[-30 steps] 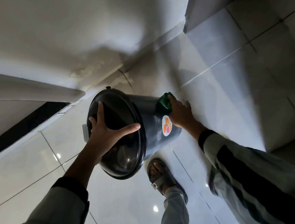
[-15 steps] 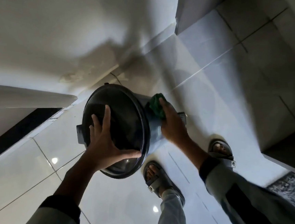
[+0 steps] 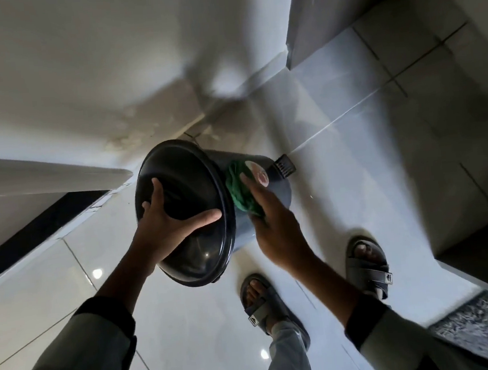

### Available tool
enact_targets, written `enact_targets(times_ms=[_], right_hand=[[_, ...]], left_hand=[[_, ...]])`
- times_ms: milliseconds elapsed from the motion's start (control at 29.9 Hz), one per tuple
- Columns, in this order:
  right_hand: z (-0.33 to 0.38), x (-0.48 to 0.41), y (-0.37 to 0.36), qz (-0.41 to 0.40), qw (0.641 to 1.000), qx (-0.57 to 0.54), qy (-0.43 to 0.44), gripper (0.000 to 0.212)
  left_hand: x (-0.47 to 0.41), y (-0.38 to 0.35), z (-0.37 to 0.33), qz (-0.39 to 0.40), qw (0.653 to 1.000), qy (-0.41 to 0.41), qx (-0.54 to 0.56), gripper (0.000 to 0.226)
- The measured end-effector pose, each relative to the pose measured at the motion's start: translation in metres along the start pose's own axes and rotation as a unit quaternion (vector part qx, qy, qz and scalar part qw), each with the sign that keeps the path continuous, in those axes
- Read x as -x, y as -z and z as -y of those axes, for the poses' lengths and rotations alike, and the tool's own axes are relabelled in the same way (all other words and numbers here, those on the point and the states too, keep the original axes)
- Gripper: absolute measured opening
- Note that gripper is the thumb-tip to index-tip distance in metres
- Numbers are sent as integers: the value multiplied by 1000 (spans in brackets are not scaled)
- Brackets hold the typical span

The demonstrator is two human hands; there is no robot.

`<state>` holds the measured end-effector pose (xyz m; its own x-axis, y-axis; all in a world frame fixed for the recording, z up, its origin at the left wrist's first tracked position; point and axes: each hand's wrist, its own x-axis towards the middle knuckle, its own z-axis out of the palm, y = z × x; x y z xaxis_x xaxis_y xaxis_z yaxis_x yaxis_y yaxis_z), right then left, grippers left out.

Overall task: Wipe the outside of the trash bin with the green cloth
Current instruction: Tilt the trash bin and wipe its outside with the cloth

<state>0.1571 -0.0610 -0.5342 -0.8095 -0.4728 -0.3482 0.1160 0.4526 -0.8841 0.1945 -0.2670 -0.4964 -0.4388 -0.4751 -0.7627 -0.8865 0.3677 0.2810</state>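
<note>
A dark round trash bin (image 3: pixel 279 193) with a domed black lid (image 3: pixel 196 257) is tilted toward me above the floor. My left hand (image 3: pixel 166 224) lies spread on the lid, thumb out to the right, holding the bin up. My right hand (image 3: pixel 273 226) presses the crumpled green cloth (image 3: pixel 238 189) against the bin's side wall just behind the lid rim. A round sticker (image 3: pixel 261 174) shows on the wall beside the cloth. A black foot pedal (image 3: pixel 285 166) sticks out at the bin's base.
Glossy pale floor tiles (image 3: pixel 206 335) lie below. My two sandalled feet (image 3: pixel 262 301) (image 3: pixel 366 265) stand under and right of the bin. A white wall (image 3: pixel 79 66) rises behind, a grey cabinet corner (image 3: pixel 340 14) at top right, a dark step (image 3: pixel 478 247) and speckled mat (image 3: pixel 482 323) at right.
The bin has turned, bringing the sticker and the pedal into sight on top. My right hand has slid the cloth along the wall toward the lid rim. My left hand stayed on the lid.
</note>
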Motion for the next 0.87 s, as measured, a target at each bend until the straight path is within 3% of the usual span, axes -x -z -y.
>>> enact_targets(times_ms=[134, 267, 368, 435, 568, 635, 735, 869], right_hand=[[-38, 1, -17, -9, 997, 76, -18, 66], [-100, -53, 0, -17, 980, 81, -183, 63], [-110, -76, 16, -17, 958, 77, -274, 63], [-88, -76, 15, -13, 959, 113, -259, 67], [-23, -45, 12, -34, 995, 81, -56, 67], [-7, -27, 11, -35, 999, 27, 6, 67], [-21, -18, 10, -25, 998, 48, 5, 68], [-73, -51, 7, -21, 991, 92, -99, 69]], left_hand=[[3, 1, 11, -9, 998, -4, 55, 143], [3, 2, 15, 61, 997, -48, 14, 152], [-1, 2, 7, 37, 999, -33, -1, 157], [0, 1, -2, 2, 1000, -20, -8, 152], [2, -5, -20, -48, 999, -16, -4, 132], [2, -5, -23, -31, 999, -34, -11, 132], [1, -2, -24, 28, 997, -59, -45, 151], [-7, 6, -22, 29, 997, -57, -52, 154]])
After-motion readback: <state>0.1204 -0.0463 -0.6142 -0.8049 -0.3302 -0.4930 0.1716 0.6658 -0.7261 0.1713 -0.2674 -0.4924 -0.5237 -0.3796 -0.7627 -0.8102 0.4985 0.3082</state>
